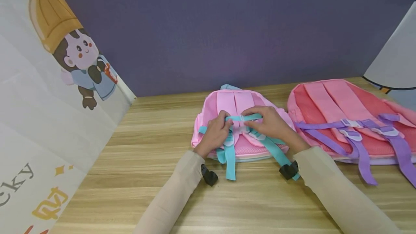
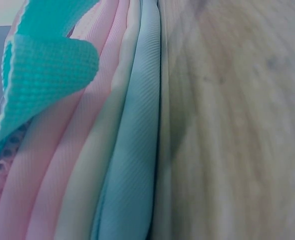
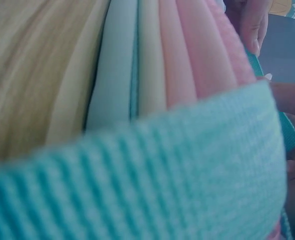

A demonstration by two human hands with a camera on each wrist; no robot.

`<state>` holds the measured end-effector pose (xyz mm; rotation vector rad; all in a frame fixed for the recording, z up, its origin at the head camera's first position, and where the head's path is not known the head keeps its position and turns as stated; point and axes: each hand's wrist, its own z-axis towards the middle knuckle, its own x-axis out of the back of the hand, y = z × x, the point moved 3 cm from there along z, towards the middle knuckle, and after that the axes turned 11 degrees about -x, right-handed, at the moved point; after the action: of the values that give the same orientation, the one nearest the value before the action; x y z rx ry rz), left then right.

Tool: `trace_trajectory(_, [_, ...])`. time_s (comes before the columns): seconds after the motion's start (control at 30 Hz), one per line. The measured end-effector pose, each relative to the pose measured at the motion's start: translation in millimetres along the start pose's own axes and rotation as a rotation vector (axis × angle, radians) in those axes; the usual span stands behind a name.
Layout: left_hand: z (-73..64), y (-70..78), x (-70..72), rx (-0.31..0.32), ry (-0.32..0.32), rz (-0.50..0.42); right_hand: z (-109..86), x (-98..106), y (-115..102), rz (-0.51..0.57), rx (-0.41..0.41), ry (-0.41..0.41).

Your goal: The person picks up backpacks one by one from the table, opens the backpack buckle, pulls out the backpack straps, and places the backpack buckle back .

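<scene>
A small pink backpack [image 1: 219,101] lies on the table with its strap side up. Across its middle runs a teal chest strap [image 1: 234,118] with a whitish buckle [image 1: 241,118]. My left hand [image 1: 215,133] pinches the strap left of the buckle, thumb and index finger on the webbing. On the other side my right hand [image 1: 268,122] pinches it between thumb and fingers. Teal shoulder webbing [image 1: 230,161] hangs off the front edge. In the left wrist view a teal strap loop [image 2: 52,75] covers part of the bag; the right wrist view has teal webbing [image 3: 187,165] close up.
To the right lies a larger coral-pink backpack [image 1: 299,100] with purple straps [image 1: 364,161] and white buckles, touching or nearly touching the small one. A dark blue panel [image 1: 227,28] stands behind the wooden table [image 1: 146,147]. A printed white sheet [image 1: 39,100] borders the left side.
</scene>
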<state>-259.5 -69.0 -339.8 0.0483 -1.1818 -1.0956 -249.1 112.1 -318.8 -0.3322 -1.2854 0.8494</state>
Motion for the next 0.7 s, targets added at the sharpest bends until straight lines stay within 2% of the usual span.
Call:
trace_trajectory(0.17, [0.0, -0.4, -0.1, 0.005, 0.000, -0.010, -0.1, 0.1, 0.7, -0.001, 0.000, 0.005])
trace_trajectory(0.33, [0.5, -1.0, 0.3, 0.003, -0.037, -0.010, 0.3, -2.4, 1.0, 0.009, -0.012, -0.018])
trace_trajectory(0.47, [1.6, -1.3, -0.3, -0.034, -0.055, -0.010, 0.8, -5.1, 0.9, 0.010, -0.018, -0.033])
trace_trajectory(0.7, [2.5, 0.2, -0.8, -0.100, -0.050, -0.008, 1.1, -8.7, 1.7, 0.015, -0.002, -0.029])
